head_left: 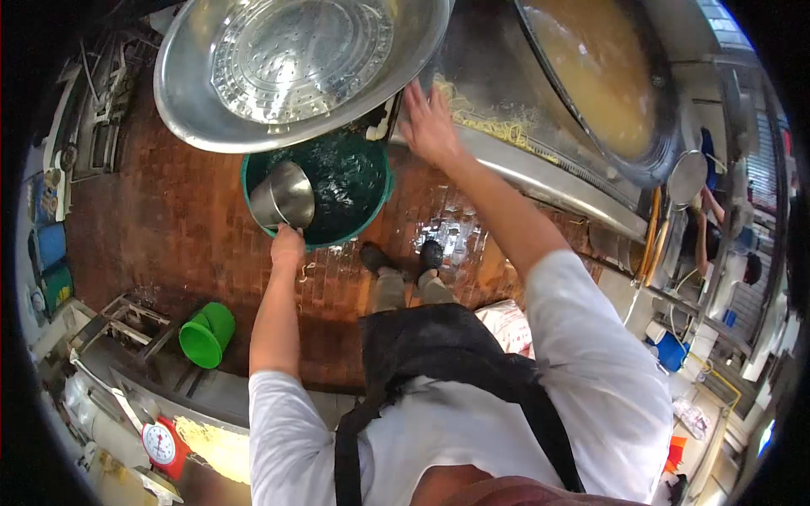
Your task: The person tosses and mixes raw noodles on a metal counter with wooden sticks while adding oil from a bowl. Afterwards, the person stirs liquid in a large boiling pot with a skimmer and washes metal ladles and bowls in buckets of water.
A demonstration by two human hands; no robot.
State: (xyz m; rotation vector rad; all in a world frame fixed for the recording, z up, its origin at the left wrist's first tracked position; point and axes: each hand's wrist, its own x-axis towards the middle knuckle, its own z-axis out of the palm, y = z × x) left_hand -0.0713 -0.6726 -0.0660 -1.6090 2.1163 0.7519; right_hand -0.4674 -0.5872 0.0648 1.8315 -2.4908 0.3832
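Note:
My left hand (pixel 288 244) is closed on the rim or handle of a metal scoop (pixel 284 198), which is tilted over the water in a round green tub (pixel 348 181). Above the tub is a wide perforated metal basin (pixel 299 59) with water drops on it. My right hand (pixel 429 125) lies with fingers spread at the basin's lower right edge, beside the metal counter. Yellow noodles (pixel 498 128) are strewn along that counter next to the hand.
A large wok (pixel 591 76) of cloudy liquid is at upper right. Below left stand a green bucket (pixel 207 335) and a red scale (pixel 164 445). A white sack (pixel 506 327) lies near my feet. Another person's arm (pixel 702 240) shows at far right.

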